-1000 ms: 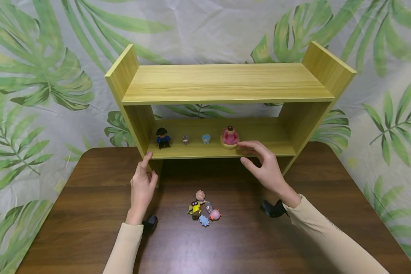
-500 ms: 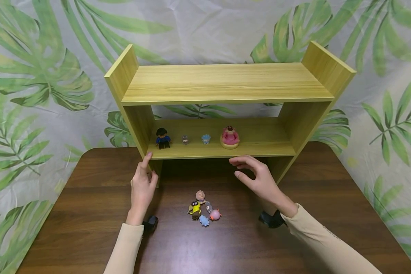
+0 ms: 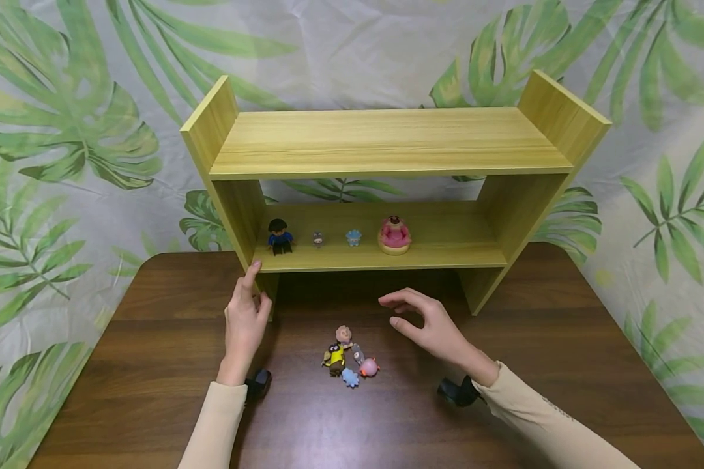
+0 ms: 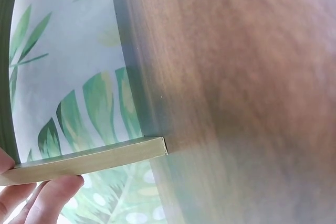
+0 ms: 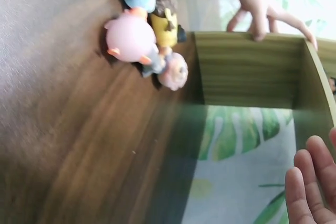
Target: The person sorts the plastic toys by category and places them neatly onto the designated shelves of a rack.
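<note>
My left hand (image 3: 244, 329) grips the left side panel of the wooden shelf (image 3: 352, 268); in the left wrist view its fingers (image 4: 55, 195) and thumb lie on opposite faces of that panel (image 4: 100, 158). Over the table, below the middle board, my right hand (image 3: 431, 326) holds nothing, its fingers loosely bent. To its lower left lies a cluster of small toy figures: a pink-faced one (image 3: 343, 335), a yellow and brown one (image 3: 336, 358), a grey one (image 3: 358, 354), a round pink one (image 3: 368, 367) and a light blue one (image 3: 349, 378).
Along the middle board stand a dark-haired figure in blue (image 3: 279, 236), a small grey figure (image 3: 318, 240), a light blue figure (image 3: 353, 237) and a pink figure on a yellow base (image 3: 394, 236). A leaf-patterned cloth (image 3: 352, 52) hangs behind the brown table (image 3: 170, 365).
My right hand has drawn away from the pink figure on the middle board, moving down and left over the table. My left hand keeps its place on the side panel.
</note>
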`<state>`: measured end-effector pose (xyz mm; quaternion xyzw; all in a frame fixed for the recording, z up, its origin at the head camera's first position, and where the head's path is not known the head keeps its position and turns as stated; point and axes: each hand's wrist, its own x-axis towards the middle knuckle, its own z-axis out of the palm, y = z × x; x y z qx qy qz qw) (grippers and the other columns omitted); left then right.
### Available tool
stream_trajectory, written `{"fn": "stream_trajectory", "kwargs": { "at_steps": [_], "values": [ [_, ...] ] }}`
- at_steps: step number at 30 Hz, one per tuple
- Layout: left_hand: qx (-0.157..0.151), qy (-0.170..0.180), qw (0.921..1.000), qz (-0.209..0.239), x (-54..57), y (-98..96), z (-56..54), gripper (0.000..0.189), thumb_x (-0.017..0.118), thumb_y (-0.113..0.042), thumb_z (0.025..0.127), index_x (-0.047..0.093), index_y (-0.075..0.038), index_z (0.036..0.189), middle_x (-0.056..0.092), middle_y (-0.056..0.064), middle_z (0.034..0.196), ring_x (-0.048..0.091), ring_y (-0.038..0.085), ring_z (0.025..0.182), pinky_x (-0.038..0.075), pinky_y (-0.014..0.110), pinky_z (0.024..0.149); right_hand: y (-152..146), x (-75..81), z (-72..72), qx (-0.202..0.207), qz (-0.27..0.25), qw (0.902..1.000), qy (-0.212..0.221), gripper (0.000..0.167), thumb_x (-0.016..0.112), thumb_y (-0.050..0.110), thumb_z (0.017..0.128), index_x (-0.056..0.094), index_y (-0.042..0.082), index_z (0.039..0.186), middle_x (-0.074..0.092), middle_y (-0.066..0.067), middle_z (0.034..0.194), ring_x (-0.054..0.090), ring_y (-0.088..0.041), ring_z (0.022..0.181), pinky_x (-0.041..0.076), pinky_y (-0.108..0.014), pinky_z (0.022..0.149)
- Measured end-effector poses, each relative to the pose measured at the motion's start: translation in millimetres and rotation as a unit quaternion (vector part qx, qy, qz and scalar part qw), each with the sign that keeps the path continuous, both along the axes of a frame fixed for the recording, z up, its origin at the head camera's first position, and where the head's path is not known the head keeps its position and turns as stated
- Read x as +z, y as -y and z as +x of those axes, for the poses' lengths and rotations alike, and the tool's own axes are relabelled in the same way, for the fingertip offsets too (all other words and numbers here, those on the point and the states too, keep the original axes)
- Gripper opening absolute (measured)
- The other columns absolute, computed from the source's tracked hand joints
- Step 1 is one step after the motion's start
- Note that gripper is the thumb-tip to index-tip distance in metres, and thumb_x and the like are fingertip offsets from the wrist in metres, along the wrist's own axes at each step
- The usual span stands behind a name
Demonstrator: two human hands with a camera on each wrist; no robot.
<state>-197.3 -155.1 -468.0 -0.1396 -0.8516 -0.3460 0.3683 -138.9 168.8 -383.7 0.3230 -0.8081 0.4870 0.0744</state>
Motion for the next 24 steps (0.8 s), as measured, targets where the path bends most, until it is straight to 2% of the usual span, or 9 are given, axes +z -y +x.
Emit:
{"fn": "stream_trajectory", "kwargs": {
  "at_steps": [1, 4, 11, 14, 20, 24],
  "values": [
    [0.0, 0.0, 1.0, 0.001, 0.0, 0.0, 0.0, 0.077, 0.053, 0.015, 0.082, 0.033, -0.027, 0.144, 0.05, 0.016, 0.087, 0.026, 0.008, 0.052, 0.03, 0.029, 0.045, 3, 3.6, 3.1, 0.002, 0.004, 1.0, 0.004, 0.027, 0.062, -0.012, 0.083, 0.062, -0.008, 0.11, 0.062, -0.022, 0.107, 0.059, -0.033, 0.099, 0.049, -0.049, 0.082],
    [0.001, -0.001, 1.0, 0.0, -0.4, 0.0, 0.1, 0.077, 0.053, 0.015, 0.081, 0.033, -0.027, 0.143, 0.049, 0.015, 0.086, 0.025, 0.007, 0.052, 0.029, 0.029, 0.045, 5, -2.8, 4.1, 0.013, 0.008, 0.9998, 0.011, 0.027, 0.062, -0.012, 0.083, 0.062, -0.007, 0.109, 0.063, -0.021, 0.106, 0.059, -0.034, 0.098, 0.049, -0.049, 0.081],
    [0.0, -0.002, 1.0, -0.003, -0.3, 0.2, 0.1, 0.077, 0.052, 0.014, 0.082, 0.032, -0.027, 0.144, 0.05, 0.016, 0.087, 0.024, 0.007, 0.051, 0.028, 0.029, 0.045, 5, -46.3, -2.7, 0.032, 0.029, 0.9981, 0.044, 0.032, 0.066, -0.007, 0.083, 0.063, -0.001, 0.114, 0.064, -0.013, 0.108, 0.06, -0.029, 0.098, 0.049, -0.046, 0.082],
    [0.0, -0.002, 1.0, -0.004, -0.2, 0.2, 0.0, 0.077, 0.052, 0.015, 0.082, 0.032, -0.026, 0.144, 0.05, 0.016, 0.087, 0.024, 0.007, 0.051, 0.028, 0.029, 0.045, 5, -58.4, -3.1, 0.044, 0.043, 0.9961, 0.064, 0.032, 0.066, -0.004, 0.085, 0.063, 0.001, 0.116, 0.064, -0.012, 0.111, 0.061, -0.025, 0.098, 0.049, -0.041, 0.084],
    [0.003, -0.004, 1.0, -0.003, -1.0, 0.2, -0.1, 0.077, 0.052, 0.015, 0.082, 0.032, -0.027, 0.144, 0.05, 0.017, 0.088, 0.025, 0.008, 0.051, 0.029, 0.029, 0.045, 9, -71.1, 0.6, 0.075, 0.053, 0.9923, 0.083, 0.029, 0.066, -0.002, 0.086, 0.062, 0.001, 0.115, 0.064, -0.012, 0.109, 0.061, -0.026, 0.095, 0.05, -0.039, 0.083],
    [0.004, -0.003, 1.0, -0.002, -1.2, 0.0, -0.3, 0.077, 0.052, 0.014, 0.082, 0.032, -0.027, 0.144, 0.05, 0.017, 0.089, 0.026, 0.009, 0.051, 0.03, 0.03, 0.045, 12, -78.3, 3.3, 0.08, 0.065, 0.9891, 0.105, 0.027, 0.067, 0.003, 0.087, 0.063, -0.001, 0.114, 0.064, -0.012, 0.106, 0.061, -0.026, 0.095, 0.05, -0.039, 0.083]
  ]
}}
